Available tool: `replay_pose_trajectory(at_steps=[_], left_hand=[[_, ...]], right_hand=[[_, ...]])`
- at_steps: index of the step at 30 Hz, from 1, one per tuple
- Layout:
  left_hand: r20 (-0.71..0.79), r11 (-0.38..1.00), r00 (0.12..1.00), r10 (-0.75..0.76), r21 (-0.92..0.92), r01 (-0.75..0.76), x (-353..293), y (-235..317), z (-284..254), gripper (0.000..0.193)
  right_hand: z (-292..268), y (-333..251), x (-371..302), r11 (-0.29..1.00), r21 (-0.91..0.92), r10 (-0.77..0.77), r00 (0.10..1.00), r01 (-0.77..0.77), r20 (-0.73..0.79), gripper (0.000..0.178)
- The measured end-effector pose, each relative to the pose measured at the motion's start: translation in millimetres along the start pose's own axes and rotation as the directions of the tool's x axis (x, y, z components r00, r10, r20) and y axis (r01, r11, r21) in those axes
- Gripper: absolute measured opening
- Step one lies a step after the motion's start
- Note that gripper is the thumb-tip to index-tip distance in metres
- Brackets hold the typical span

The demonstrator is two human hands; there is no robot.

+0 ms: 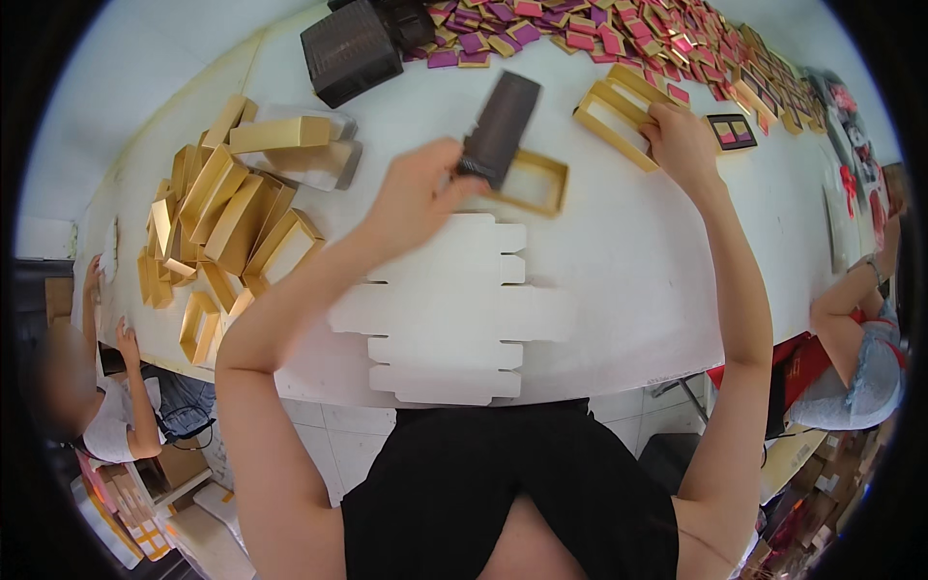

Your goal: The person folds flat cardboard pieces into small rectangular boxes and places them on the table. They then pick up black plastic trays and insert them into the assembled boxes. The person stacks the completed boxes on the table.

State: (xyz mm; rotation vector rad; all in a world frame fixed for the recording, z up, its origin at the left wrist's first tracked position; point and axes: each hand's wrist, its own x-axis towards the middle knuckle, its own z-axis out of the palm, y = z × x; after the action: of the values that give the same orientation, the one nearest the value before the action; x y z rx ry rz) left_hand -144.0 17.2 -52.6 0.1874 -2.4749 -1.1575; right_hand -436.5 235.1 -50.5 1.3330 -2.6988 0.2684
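My left hand (418,190) is closed on one end of a dark brown rectangular tray (509,114), which is tilted and slightly blurred. Partly behind that tray, a gold open box frame (555,198) is visible on the table; whether the two touch I cannot tell. Over to the right, my right hand (681,143) grips the near side of another gold box frame (613,124), with a further gold frame (638,83) against its far side. Below my hands lies a flat white die-cut carton blank (445,314) with slotted flaps.
Gold box sleeves (232,217) are heaped at the left by clear plastic covers (348,164). Stacked dark trays (350,53) stand at the back. Many pink, purple and gold pieces (580,34) cover the far side. A small filled box (731,132) sits right. Other people flank the white table (638,319).
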Motion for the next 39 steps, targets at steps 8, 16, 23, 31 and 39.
replay_pose_trajectory(at_steps=[8, 16, 23, 31, 39], left_hand=[[0.187, 0.792, 0.946, -0.264, -0.518, 0.323, 24.5, 43.9, -10.7, 0.017], [0.425, 0.447, 0.899, -0.102, -0.788, 0.423, 44.4, 63.1, 1.6, 0.027], [0.159, 0.688, 0.982, -0.105, -0.701, 0.187, 75.5, 46.1, -10.6, 0.022], [-0.083, 0.801, 0.92, 0.383, 0.525, -0.286, 140.9, 12.5, 17.7, 0.06], [0.059, 0.923, 0.954, 0.293, 0.244, -0.298, 155.4, -29.8, 81.8, 0.056]], right_hand=[[-60.2, -69.0, -22.4, 0.757, 0.158, -0.498, 0.716, 0.634, -0.489, 0.079], [-62.3, -99.2, -62.6, 0.458, 0.685, -0.423, 0.817, 0.567, -0.393, 0.081], [-69.0, -60.2, -46.4, 0.156, 0.791, -0.049, 0.804, 0.592, -0.592, 0.067], [-22.4, -5.7, 42.2, 0.898, 0.039, -0.415, 0.873, 0.438, -0.258, 0.064], [0.9, -25.4, 42.2, 0.878, 0.03, -0.471, 0.873, 0.478, -0.129, 0.064]])
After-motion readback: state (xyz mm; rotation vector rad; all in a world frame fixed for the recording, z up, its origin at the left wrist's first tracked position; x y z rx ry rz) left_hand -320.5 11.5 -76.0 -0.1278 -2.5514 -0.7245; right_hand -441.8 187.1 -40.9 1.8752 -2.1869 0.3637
